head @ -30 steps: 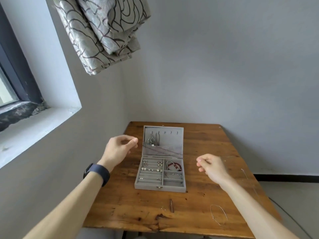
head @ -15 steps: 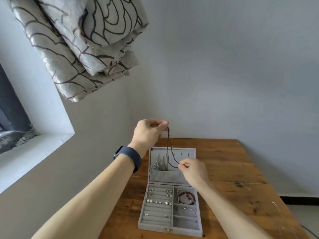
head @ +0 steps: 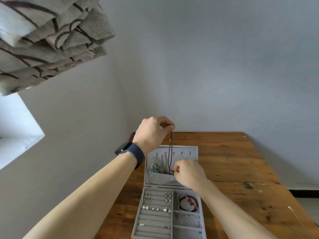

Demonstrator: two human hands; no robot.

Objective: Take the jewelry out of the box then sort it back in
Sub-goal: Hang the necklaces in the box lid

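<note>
Above the open box (head: 172, 180), left hand (head: 151, 133) and right hand (head: 188, 171) pinch the beaded necklace (head: 170, 152).

Wooden table (head: 233, 161), grey jewelry box (head: 152, 219) (open)

Two hands in play: left hand (head: 151, 133), right hand (head: 189, 172). One jewelry box (head: 138, 221) on one desk (head: 233, 161). One dark beaded necklace (head: 170, 152), one red bead bracelet (head: 189, 199), one wristwatch (head: 131, 152). The earrings are too small to count.

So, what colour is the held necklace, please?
The beaded necklace is dark maroon, seen in the head view.
</note>
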